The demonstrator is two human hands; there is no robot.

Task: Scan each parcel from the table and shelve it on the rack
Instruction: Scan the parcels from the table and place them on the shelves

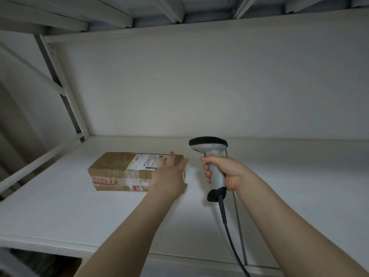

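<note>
This parcel (119,170) seems shelved, at ten o'clock on the rack (60,206); your left grip (169,176) is released at its end, and your right grip (225,173) grasps the scanner (208,144).

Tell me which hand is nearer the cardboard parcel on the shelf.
Left. The left hand reaches over the right end of the parcel; the right hand grips the scanner farther right, clear of it.

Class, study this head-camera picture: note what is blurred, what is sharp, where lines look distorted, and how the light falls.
Head view: the left hand is smeared by motion blur against the parcel; the right hand and scanner are crisp; the rack upright slants from wide-angle distortion; light is dim and soft, darkening toward the corners.
</note>
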